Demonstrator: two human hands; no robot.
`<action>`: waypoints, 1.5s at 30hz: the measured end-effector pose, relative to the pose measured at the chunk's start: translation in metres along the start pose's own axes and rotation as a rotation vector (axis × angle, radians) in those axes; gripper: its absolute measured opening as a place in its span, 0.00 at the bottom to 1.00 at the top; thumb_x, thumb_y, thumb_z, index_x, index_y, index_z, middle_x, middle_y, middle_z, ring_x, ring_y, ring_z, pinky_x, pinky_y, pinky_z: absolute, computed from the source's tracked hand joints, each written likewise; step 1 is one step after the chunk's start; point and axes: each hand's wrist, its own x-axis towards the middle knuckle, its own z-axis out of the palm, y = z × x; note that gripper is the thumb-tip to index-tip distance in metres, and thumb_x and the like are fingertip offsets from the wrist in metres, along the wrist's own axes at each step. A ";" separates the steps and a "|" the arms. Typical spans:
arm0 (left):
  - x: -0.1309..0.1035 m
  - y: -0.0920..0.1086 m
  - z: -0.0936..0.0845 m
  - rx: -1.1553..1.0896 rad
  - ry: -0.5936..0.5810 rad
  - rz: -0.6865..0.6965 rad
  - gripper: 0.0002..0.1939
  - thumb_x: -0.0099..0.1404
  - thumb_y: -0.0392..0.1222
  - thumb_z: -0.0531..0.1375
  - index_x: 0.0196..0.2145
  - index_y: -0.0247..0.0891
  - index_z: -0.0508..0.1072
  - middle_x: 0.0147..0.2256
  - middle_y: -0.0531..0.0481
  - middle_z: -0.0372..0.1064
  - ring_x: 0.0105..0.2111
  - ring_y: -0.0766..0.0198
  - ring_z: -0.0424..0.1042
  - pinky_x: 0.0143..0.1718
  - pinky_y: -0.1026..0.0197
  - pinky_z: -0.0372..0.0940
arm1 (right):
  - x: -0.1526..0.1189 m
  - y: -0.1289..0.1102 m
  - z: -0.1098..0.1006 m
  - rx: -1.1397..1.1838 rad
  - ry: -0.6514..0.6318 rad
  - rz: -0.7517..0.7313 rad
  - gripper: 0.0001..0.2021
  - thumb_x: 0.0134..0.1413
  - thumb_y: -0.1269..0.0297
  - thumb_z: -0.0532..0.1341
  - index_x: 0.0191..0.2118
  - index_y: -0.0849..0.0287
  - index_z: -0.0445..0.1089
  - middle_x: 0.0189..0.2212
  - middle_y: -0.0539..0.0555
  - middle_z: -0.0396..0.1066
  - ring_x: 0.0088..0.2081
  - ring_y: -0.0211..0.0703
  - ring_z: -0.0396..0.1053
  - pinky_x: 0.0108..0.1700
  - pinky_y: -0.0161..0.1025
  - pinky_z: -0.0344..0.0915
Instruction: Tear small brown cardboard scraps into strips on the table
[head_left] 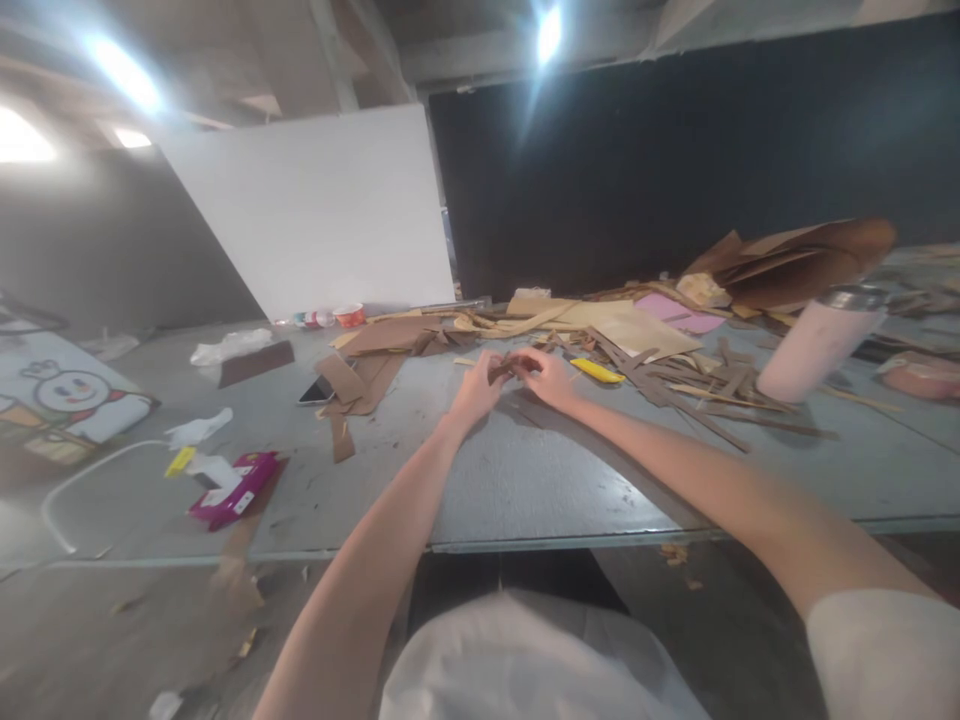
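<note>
Over the middle of the grey table (525,480), my left hand (477,388) and my right hand (547,378) meet with fingers closed. Between their fingertips they pinch a small brown strip (500,371), perhaps cardboard or paper; its full shape is hidden and blurred. Just right of my right hand lies a slim yellow object (598,371), too blurred to name. Beyond it, a heap of narrow brown strips (679,392) spreads to the right. Larger brown sheets (390,338) lie to the left of my left hand, partly over a phone (316,391).
On the right, a pink tumbler (817,345) stands near rolled brown sheets (814,262). A pink sheet (681,313) lies at the back. To the left are a purple tissue pack (238,492), crumpled white plastic (231,347) and a printed bag (71,395). The table's front edge (570,543) is near my body.
</note>
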 end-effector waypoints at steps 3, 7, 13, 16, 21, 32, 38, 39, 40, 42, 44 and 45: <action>-0.001 0.001 0.000 0.005 -0.008 -0.005 0.15 0.73 0.38 0.64 0.55 0.45 0.69 0.44 0.44 0.82 0.44 0.55 0.82 0.49 0.54 0.71 | 0.000 -0.003 0.000 -0.006 0.043 0.007 0.13 0.64 0.52 0.65 0.46 0.53 0.79 0.39 0.55 0.82 0.40 0.51 0.77 0.49 0.47 0.74; -0.001 0.005 -0.001 0.004 -0.017 -0.016 0.15 0.73 0.38 0.65 0.55 0.45 0.69 0.46 0.44 0.82 0.46 0.55 0.82 0.49 0.55 0.72 | -0.001 -0.006 0.000 0.015 0.096 0.028 0.12 0.62 0.51 0.67 0.43 0.53 0.79 0.41 0.57 0.83 0.42 0.52 0.79 0.49 0.48 0.74; -0.001 0.006 0.000 0.002 -0.022 -0.022 0.15 0.74 0.39 0.65 0.56 0.45 0.69 0.46 0.43 0.82 0.48 0.54 0.83 0.52 0.52 0.72 | 0.000 -0.004 0.000 -0.021 0.070 0.044 0.13 0.62 0.50 0.68 0.40 0.54 0.79 0.37 0.56 0.82 0.34 0.49 0.76 0.44 0.46 0.73; 0.000 0.006 0.000 -0.004 -0.003 -0.017 0.15 0.73 0.38 0.65 0.55 0.45 0.69 0.46 0.43 0.83 0.47 0.54 0.83 0.52 0.52 0.73 | 0.001 -0.003 0.000 0.000 0.044 -0.002 0.12 0.64 0.52 0.65 0.42 0.54 0.80 0.41 0.56 0.82 0.38 0.49 0.77 0.45 0.46 0.73; 0.000 0.008 -0.001 -0.001 0.030 -0.032 0.14 0.73 0.37 0.65 0.54 0.45 0.70 0.44 0.44 0.83 0.45 0.55 0.83 0.50 0.53 0.73 | 0.001 -0.001 0.001 0.006 0.005 0.002 0.14 0.61 0.56 0.65 0.48 0.54 0.80 0.45 0.57 0.82 0.40 0.49 0.77 0.48 0.46 0.74; 0.002 0.002 0.000 -0.033 0.058 -0.019 0.13 0.72 0.36 0.66 0.52 0.44 0.71 0.45 0.43 0.83 0.47 0.54 0.83 0.51 0.53 0.73 | 0.001 0.004 0.002 0.006 0.012 0.050 0.15 0.63 0.51 0.64 0.50 0.53 0.71 0.36 0.53 0.76 0.35 0.47 0.72 0.41 0.43 0.71; 0.002 0.005 0.000 -0.015 0.052 -0.023 0.13 0.72 0.37 0.67 0.52 0.44 0.72 0.45 0.43 0.83 0.48 0.53 0.83 0.53 0.52 0.74 | -0.001 0.003 0.002 -0.005 0.025 0.001 0.12 0.65 0.51 0.61 0.47 0.51 0.66 0.37 0.51 0.72 0.35 0.45 0.69 0.41 0.41 0.69; 0.002 0.005 0.000 -0.015 0.051 -0.019 0.12 0.72 0.37 0.67 0.51 0.44 0.73 0.45 0.43 0.83 0.48 0.53 0.83 0.54 0.52 0.74 | -0.001 0.003 0.002 -0.019 0.023 -0.003 0.11 0.65 0.51 0.61 0.46 0.51 0.65 0.38 0.51 0.72 0.35 0.45 0.69 0.41 0.41 0.69; 0.002 0.004 0.000 -0.016 0.047 -0.012 0.11 0.73 0.38 0.66 0.51 0.44 0.73 0.46 0.42 0.83 0.48 0.53 0.83 0.54 0.51 0.74 | -0.002 0.003 0.002 -0.033 0.019 -0.004 0.10 0.66 0.51 0.60 0.44 0.51 0.66 0.38 0.52 0.73 0.36 0.46 0.70 0.43 0.41 0.69; 0.001 0.003 0.000 -0.020 0.035 0.002 0.10 0.73 0.39 0.66 0.51 0.44 0.75 0.46 0.42 0.82 0.48 0.53 0.83 0.54 0.51 0.74 | -0.002 0.001 0.001 -0.053 0.008 -0.004 0.09 0.66 0.52 0.60 0.42 0.51 0.67 0.37 0.52 0.74 0.37 0.47 0.71 0.44 0.42 0.70; 0.002 0.001 0.000 -0.022 0.022 0.012 0.07 0.74 0.41 0.65 0.49 0.43 0.76 0.46 0.43 0.82 0.47 0.53 0.83 0.53 0.52 0.74 | -0.002 -0.002 0.000 -0.055 0.002 -0.003 0.09 0.66 0.54 0.59 0.43 0.52 0.70 0.37 0.53 0.75 0.37 0.48 0.72 0.45 0.44 0.70; 0.002 -0.001 0.000 -0.020 0.020 0.011 0.06 0.74 0.41 0.64 0.48 0.43 0.77 0.45 0.44 0.82 0.46 0.54 0.83 0.51 0.53 0.74 | -0.002 -0.003 0.000 -0.053 0.002 0.000 0.09 0.66 0.55 0.59 0.44 0.52 0.71 0.37 0.54 0.76 0.38 0.48 0.73 0.46 0.44 0.71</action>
